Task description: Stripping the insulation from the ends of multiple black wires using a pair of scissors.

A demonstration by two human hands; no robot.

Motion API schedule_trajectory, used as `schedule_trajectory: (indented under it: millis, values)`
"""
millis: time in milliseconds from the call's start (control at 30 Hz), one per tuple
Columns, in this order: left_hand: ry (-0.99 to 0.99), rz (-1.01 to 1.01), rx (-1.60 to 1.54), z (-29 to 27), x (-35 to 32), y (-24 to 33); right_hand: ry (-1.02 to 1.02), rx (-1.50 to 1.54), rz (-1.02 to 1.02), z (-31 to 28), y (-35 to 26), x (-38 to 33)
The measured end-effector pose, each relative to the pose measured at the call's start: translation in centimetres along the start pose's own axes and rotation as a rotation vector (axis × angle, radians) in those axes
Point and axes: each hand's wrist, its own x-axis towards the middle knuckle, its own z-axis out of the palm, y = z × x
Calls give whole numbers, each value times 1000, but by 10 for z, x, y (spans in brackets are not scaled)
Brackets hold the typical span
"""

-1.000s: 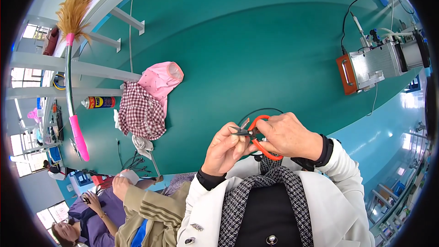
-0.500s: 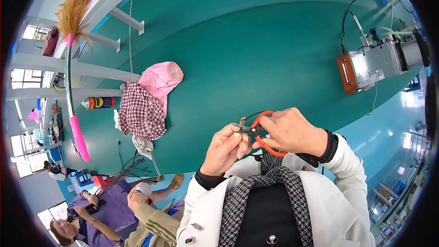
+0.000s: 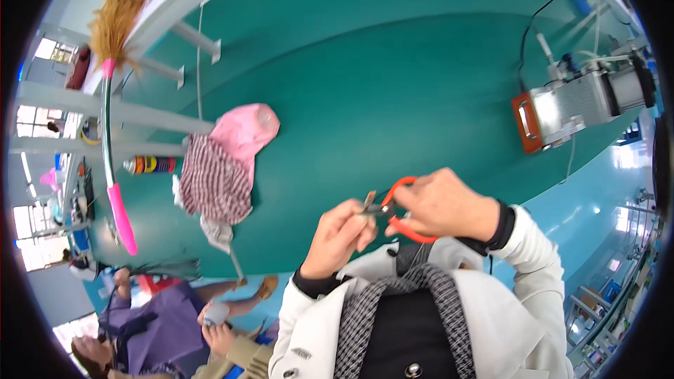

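Note:
My right hand (image 3: 446,205) is wrapped round the orange-red handles of a pair of scissors (image 3: 413,230). The scissors' short dark blades point left and reach my left fingertips. My left hand (image 3: 335,234) is closed in a pinch on a small cable end (image 3: 369,198). Its flat brownish tip stands up beside the blades. Fingers hide most of this piece, and blur keeps me from telling whether the blades touch it. Both hands are over the near edge of the green table (image 3: 393,112).
Left on the table lie a pink cloth sleeve (image 3: 246,130), a checked cloth (image 3: 213,179) and a spray can (image 3: 149,164). A feather duster (image 3: 121,217) is further left. A metal machine with an orange-brown front (image 3: 526,123) stands at right. Co-workers (image 3: 158,333) sit at lower left.
The view has shifted slightly and blurred. My hands keep their grips, with the scissors still at my left fingertips. A co-worker at lower left has raised a hand.

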Motion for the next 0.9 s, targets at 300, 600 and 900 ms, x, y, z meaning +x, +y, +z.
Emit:
schedule_trajectory:
  millis: [300, 600, 900]
  values:
    - [40, -23, 80, -11, -19, -8, -76, 106, 50, 20, 2, -7]
    - [-19, -156, -291, -7, -6, -11, -36, 205, -7, 27, 15, -8]
    - [88, -169, -228, 4, 1, -8, -59, 217, 68, 33, 24, -11]
